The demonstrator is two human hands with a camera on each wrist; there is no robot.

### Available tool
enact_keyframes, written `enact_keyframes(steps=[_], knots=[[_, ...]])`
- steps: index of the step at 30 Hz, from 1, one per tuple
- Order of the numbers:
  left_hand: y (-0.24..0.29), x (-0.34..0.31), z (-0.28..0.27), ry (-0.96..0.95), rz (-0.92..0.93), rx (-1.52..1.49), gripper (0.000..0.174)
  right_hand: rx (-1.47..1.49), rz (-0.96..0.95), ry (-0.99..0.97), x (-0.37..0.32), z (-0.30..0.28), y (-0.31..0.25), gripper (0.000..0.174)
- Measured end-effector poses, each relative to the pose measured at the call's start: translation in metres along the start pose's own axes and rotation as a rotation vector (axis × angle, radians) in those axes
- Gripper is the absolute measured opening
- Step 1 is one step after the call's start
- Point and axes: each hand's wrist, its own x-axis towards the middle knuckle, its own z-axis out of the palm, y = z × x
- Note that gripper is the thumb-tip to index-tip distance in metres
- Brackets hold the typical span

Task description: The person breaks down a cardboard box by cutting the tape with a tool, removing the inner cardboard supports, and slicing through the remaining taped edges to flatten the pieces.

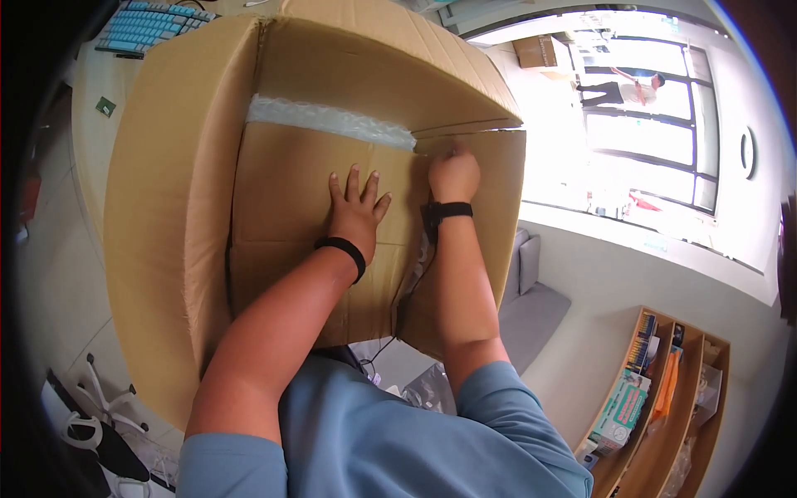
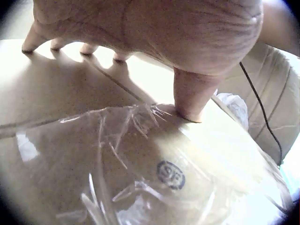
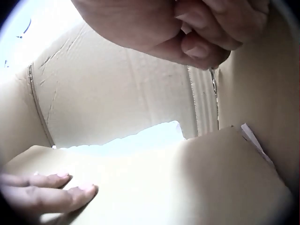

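A large open cardboard box [image 1: 166, 166] surrounds a smaller cardboard piece [image 1: 282, 183] lying inside it. My left hand [image 1: 354, 217] presses on that inner cardboard with fingers and thumb spread; in the left wrist view its fingertips touch the surface. Clear plastic film or tape [image 2: 112, 168] covers the cardboard below, over a round dark stamp [image 2: 171, 175]. My right hand [image 1: 455, 174] is curled at the box's right inner corner. A thin shiny edge [image 3: 213, 82] shows right under its fingertips; I cannot tell whether the curled fingers hold anything.
Bubble wrap [image 1: 332, 120] lines the gap at the inner cardboard's far edge. A blue keyboard [image 1: 149, 31] lies on the desk at upper left. At lower right stands a wooden shelf [image 1: 664, 398] with boxes. A grey sofa [image 1: 535, 315] is beyond the box. A person [image 1: 627, 90] stands by the windows.
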Motion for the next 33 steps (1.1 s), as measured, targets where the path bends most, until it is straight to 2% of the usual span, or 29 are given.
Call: enact_keyframes(steps=[4,6,12,14,15,19,21,22,24,27,31,33], knots=[[0.003,-0.002,0.002,0.021,-0.001,0.022,0.105,-0.039,0.041,-0.117,0.005,0.025,-0.004,0.023],[-0.001,-0.001,-0.002,-0.008,0.003,-0.015,0.105,-0.034,0.037,-0.079,0.006,0.029,-0.008,0.024],[0.000,0.000,-0.002,-0.009,-0.005,-0.008,0.104,-0.073,-0.017,-0.185,0.012,0.041,0.001,0.024],[0.001,0.000,-0.001,-0.004,0.001,-0.004,0.104,-0.053,-0.009,-0.132,0.012,0.051,0.000,0.027],[0.000,0.000,-0.001,-0.004,-0.002,0.000,0.104,-0.062,-0.013,-0.185,0.012,0.050,-0.001,0.032],[-0.002,-0.001,-0.004,-0.002,0.011,0.024,0.104,-0.049,-0.046,-0.220,0.007,0.046,-0.001,0.037],[0.001,-0.004,-0.008,-0.011,-0.012,-0.004,0.084,-0.066,-0.034,-0.154,0.004,0.052,-0.002,0.042],[0.000,-0.006,-0.012,-0.014,-0.003,0.012,0.084,-0.057,-0.018,-0.151,0.005,0.054,-0.002,0.042],[-0.003,-0.009,-0.022,-0.062,0.021,-0.031,0.095,-0.064,-0.020,-0.207,0.008,0.054,-0.004,0.046],[-0.003,-0.009,-0.022,-0.049,0.021,-0.022,0.102,-0.059,-0.042,-0.219,0.005,0.044,-0.002,0.047],[0.002,-0.009,-0.017,-0.030,0.028,-0.024,0.101,-0.003,0.044,-0.227,0.004,0.057,-0.002,0.042],[0.002,-0.007,-0.018,-0.010,0.013,-0.064,0.107,0.012,0.052,-0.197,0.003,0.053,-0.005,0.041]])
